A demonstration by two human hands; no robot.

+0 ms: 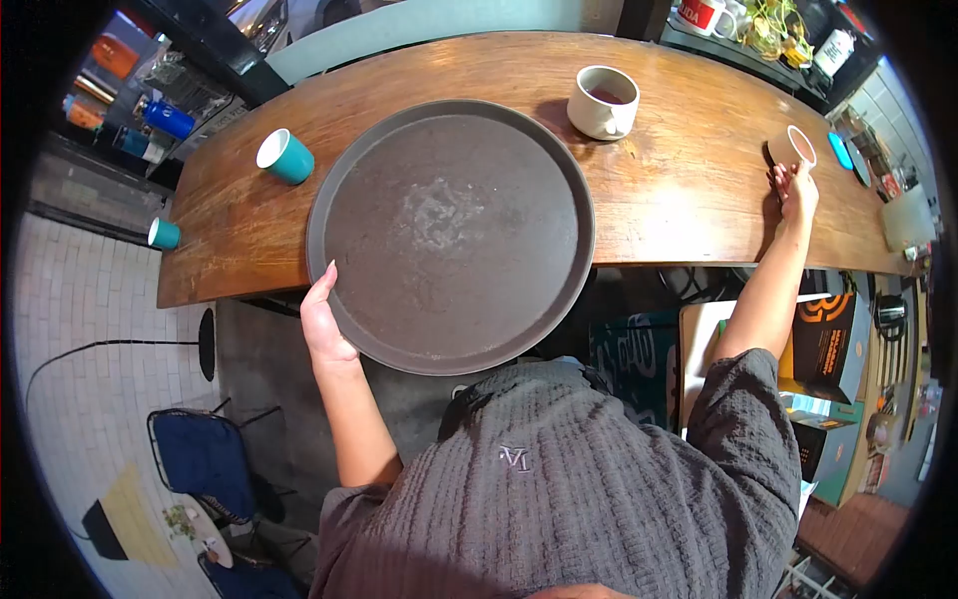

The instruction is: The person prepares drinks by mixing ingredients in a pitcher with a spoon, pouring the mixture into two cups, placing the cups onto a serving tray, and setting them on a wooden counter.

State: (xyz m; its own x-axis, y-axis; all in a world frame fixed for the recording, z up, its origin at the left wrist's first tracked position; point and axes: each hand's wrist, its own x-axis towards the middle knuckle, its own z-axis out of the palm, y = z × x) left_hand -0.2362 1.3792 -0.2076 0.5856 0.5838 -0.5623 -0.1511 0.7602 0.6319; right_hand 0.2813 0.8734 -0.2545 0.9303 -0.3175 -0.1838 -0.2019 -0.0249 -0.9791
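My left hand grips the near left rim of a large round dark tray, thumb along the edge and the other fingers hidden beneath. The tray bears only a pale scuffed patch and overhangs the table's near edge. Far to the right, my right hand has its fingers closed at the base of a small pale cup, which leans with its mouth turned to the right. Beyond the tray's right side stands a cream mug with dark liquid in it. Left of the tray is a teal cup.
The wooden table curves across the view. A smaller teal cup stands at its left end. A blue lid-like object lies at the right end. Boxes stand below on the right, and a blue chair below on the left.
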